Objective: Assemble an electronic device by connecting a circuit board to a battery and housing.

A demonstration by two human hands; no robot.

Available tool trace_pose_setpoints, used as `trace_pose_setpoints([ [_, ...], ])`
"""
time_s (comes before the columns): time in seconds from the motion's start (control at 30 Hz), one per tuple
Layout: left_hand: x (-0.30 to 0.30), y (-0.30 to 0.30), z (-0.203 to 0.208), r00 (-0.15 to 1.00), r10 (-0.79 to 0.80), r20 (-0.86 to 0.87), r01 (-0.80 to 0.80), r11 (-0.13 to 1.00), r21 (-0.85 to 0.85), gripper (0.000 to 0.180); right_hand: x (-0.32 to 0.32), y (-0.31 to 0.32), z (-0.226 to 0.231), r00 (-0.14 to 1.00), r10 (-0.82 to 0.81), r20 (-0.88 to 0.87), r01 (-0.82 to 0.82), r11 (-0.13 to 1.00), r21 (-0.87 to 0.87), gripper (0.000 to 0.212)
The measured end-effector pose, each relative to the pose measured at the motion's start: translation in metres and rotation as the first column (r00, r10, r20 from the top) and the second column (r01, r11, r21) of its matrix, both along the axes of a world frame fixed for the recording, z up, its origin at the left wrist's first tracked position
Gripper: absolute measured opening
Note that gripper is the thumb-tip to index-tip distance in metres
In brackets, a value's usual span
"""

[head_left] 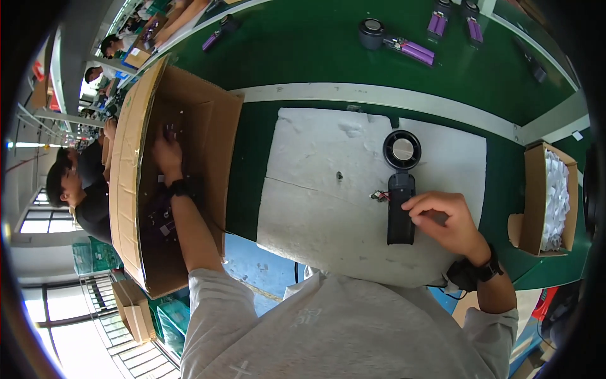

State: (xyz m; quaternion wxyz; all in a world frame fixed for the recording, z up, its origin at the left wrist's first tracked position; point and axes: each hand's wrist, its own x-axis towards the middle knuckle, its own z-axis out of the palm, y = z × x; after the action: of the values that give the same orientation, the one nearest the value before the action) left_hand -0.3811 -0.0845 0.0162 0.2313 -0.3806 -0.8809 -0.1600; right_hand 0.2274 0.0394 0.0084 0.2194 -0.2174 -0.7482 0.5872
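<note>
A black handheld fan (401, 189) lies on a white foam board (315, 208), its round head toward the far side. Thin coloured wires with a small connector (379, 196) stick out from the left of its handle. My right hand (445, 221) has its fingers bent, with the thumb and index fingertips against the right side of the handle. At the left, my left hand (168, 155) reaches deep into a cardboard box (205, 107), its fingers closed around a small dark thing that I cannot make out. Small dark parts (165, 221) lie in the shadow at the bottom of the box.
On the green bench behind a white rail (379, 96) lie several fan units with purple cells (413, 52). A small box of white pieces (555, 199) stands at the right. A small dark bit (339, 175) rests on the foam. Other people (79, 189) are beyond the large box.
</note>
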Motion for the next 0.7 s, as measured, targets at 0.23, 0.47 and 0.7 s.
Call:
trace_pose_setpoints([
  [0.23, 0.265, 0.040, 0.072, 0.469, -0.725, 0.504, 0.462, 0.688, 0.559, 0.043, -0.006, -0.004, 0.001, 0.919, -0.283, -0.276, 0.194, 0.931, -0.309, 0.030],
  [0.47, 0.389, 0.051, 0.046, -0.034, -0.842, 0.538, 0.843, 0.265, 0.468, 0.057, 0.002, -0.014, -0.005, 0.904, -0.268, -0.332, 0.007, 0.787, -0.617, 0.037],
  [0.7, 0.398, 0.062, -0.004, 0.019, -0.654, 0.757, 0.823, 0.440, 0.359, 0.047, -0.004, -0.013, -0.004, 0.917, -0.393, -0.068, 0.385, 0.917, -0.104, 0.033],
])
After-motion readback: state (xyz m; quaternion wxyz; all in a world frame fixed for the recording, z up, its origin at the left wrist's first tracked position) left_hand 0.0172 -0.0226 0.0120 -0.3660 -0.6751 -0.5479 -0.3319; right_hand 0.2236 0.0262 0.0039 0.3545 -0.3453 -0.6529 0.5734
